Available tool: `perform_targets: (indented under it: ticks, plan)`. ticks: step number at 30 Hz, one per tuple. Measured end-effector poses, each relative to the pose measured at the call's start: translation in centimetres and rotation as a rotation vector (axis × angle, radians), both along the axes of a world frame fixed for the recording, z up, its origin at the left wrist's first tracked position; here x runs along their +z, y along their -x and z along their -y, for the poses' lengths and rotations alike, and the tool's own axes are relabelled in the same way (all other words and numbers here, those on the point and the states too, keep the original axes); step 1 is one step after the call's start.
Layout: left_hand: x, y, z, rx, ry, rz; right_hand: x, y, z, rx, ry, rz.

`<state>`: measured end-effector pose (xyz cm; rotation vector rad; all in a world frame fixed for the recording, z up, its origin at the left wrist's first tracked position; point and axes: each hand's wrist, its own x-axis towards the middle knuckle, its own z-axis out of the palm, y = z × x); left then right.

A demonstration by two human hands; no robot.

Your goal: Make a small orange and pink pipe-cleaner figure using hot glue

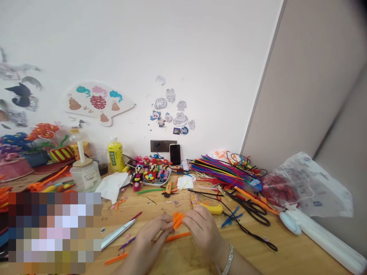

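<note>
Orange pipe-cleaner bundle: a short, folded bunch held between the two hands, just above the wooden tabletop
Left hand: fingers curled and closed, pinching the bundle's left side
Right hand: fingers curled, gripping the bundle's right side, with one silver chain bracelet on the wrist
Loose orange pipe cleaners: two, one just below the bundle, another nearer the left hand
Near the left hand: one steel scissor blade, its handle hidden by a pixelated patch
Near the right hand: one yellow-handled tool and one pair of black-handled scissors
Farther back: one heap of multicoloured pipe cleaners, one plate of pipe-cleaner figures, too crowded to count exactly
Along the wall: one yellow bottle, one phone, one lidded glass jar
</note>
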<state>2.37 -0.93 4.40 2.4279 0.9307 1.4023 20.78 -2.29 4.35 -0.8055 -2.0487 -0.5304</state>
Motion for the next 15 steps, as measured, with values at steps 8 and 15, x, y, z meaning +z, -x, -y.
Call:
perform_targets:
  ticks: [8, 15]
  plan:
    - [0.37, -0.03, 0.22, -0.052, 0.110, 0.006, 0.22, -0.17, 0.21, 0.003, -0.002, -0.007]
    - [0.32, -0.57, -0.06, 0.049, 0.411, 0.121, 0.49, 0.36, -0.22, 0.053, 0.368, -0.356]
